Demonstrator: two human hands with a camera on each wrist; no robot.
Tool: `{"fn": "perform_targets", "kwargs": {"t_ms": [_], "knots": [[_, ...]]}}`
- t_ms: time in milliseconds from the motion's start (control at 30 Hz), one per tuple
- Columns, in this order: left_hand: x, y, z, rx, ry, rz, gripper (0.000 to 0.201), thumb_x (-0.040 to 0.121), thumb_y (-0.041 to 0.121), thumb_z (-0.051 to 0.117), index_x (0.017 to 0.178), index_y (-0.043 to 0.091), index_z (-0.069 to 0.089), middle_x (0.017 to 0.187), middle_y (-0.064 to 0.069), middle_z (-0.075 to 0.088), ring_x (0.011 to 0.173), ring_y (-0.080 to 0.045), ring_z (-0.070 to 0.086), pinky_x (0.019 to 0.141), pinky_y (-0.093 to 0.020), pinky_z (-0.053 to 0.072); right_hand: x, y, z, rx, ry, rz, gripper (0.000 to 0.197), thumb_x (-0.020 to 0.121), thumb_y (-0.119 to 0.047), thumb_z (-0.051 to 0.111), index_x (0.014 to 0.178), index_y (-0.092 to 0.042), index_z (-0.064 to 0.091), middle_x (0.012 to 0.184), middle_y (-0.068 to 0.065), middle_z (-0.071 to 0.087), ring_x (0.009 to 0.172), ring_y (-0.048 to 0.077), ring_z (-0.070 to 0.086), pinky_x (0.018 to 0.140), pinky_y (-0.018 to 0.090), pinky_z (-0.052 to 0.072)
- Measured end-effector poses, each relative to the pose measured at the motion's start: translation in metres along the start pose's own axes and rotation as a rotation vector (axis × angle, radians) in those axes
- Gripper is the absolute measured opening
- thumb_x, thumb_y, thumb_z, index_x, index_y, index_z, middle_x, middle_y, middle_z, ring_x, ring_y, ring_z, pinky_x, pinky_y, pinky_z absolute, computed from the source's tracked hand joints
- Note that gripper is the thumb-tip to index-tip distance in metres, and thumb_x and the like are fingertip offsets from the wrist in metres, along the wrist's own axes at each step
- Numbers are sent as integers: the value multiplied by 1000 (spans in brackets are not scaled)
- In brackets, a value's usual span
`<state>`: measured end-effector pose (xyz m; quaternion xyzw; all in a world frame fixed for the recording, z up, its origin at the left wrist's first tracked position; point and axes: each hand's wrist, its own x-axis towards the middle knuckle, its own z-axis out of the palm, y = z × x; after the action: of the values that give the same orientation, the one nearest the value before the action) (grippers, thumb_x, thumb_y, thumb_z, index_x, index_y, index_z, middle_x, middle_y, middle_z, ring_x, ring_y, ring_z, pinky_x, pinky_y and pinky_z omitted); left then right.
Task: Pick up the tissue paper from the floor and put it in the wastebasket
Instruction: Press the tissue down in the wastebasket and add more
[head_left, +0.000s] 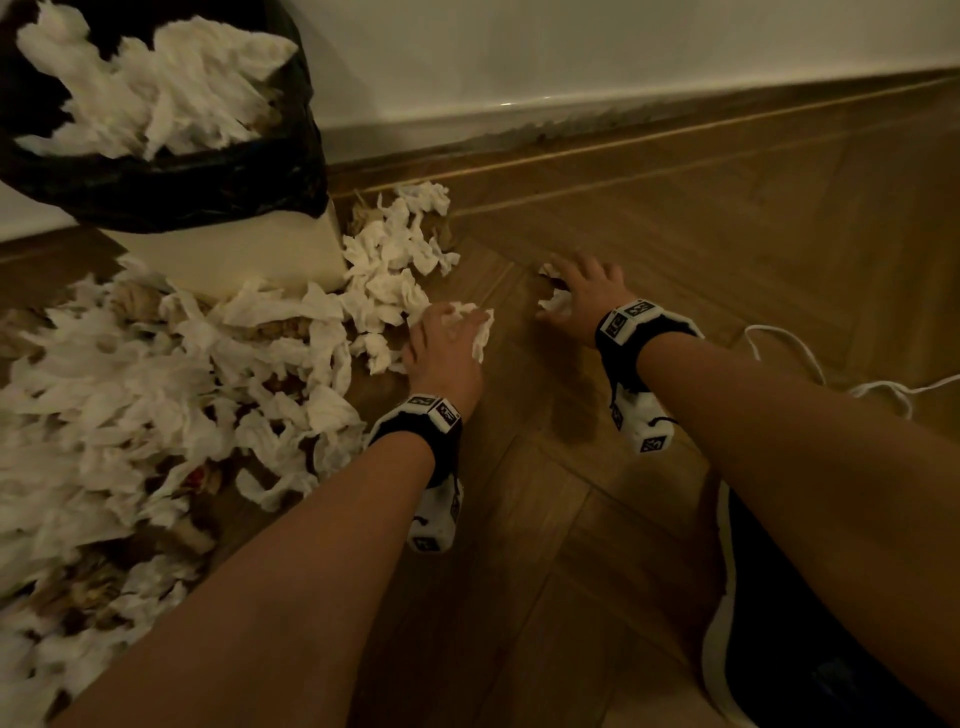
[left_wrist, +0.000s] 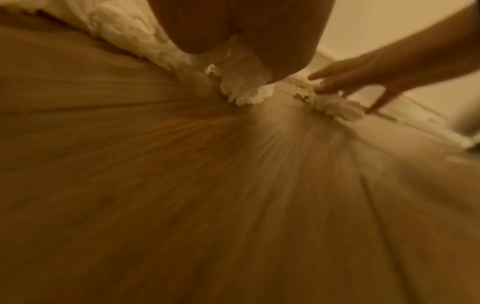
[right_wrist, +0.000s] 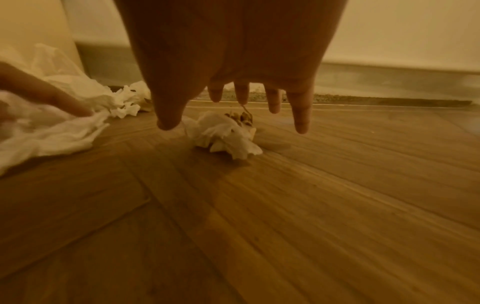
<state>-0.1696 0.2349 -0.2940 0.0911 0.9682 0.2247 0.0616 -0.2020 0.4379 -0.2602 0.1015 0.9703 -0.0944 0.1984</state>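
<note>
The wastebasket (head_left: 249, 249) is cream, lined with a black bag (head_left: 171, 187), and stands at the top left, heaped with white tissue. My left hand (head_left: 445, 335) is low over the wooden floor and grips a crumpled tissue (head_left: 480, 332), which bunches under the palm in the left wrist view (left_wrist: 241, 84). To its right, my right hand (head_left: 569, 293) hovers with fingers (right_wrist: 301, 115) spread and straight over a small crumpled tissue (right_wrist: 223, 135), holding nothing. Brown scraps stick to that tissue's far side.
A big pile of loose tissue (head_left: 156, 395) covers the floor left of my arms and wraps around the basket's base. The wall and skirting (head_left: 623, 119) run behind. A white cord (head_left: 831, 374) lies right of my right wrist, beside a dark cloth (head_left: 805, 649).
</note>
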Motion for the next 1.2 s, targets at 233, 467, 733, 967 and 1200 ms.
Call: {"fn": "perform_targets", "kwargs": {"t_ms": [233,467,733,967,1200], "knots": [[-11,-14,19,217,-165,270,57,90,55,41,142,36,28,151,-5,21,142,-28,11,115,-48,8,2,-3,27,10,-24,-36,67,95,-54,31,151,-26,5,159,-1,-3,146,31,-3,119,47,7],[-18,-12,23,236,-91,341,42,91,40,49,125,15,47,126,-11,43,115,-27,40,97,-37,33,-15,-7,48,-121,157,-153,50,98,-18,37,147,-12,25,147,17,25,133,39,23,109,46,28],[-15,-9,-4,51,-166,268,41,98,40,38,102,10,67,95,-9,59,91,-24,55,82,-34,38,-29,-8,33,3,86,-82,31,99,-13,36,125,-8,51,120,18,47,109,36,44,86,39,38],[-26,19,-60,-32,-100,193,51,94,21,41,142,35,33,72,1,61,70,-19,55,95,-36,29,-76,-14,-8,-71,39,-28,51,99,-41,36,59,-12,49,79,13,56,80,32,57,62,31,34],[-27,41,-115,-163,12,244,66,84,-9,45,143,19,37,125,-15,37,107,-28,48,93,-26,41,-115,-40,-88,21,145,0,32,94,-30,44,87,-5,63,89,11,71,83,28,65,75,34,54]]}}
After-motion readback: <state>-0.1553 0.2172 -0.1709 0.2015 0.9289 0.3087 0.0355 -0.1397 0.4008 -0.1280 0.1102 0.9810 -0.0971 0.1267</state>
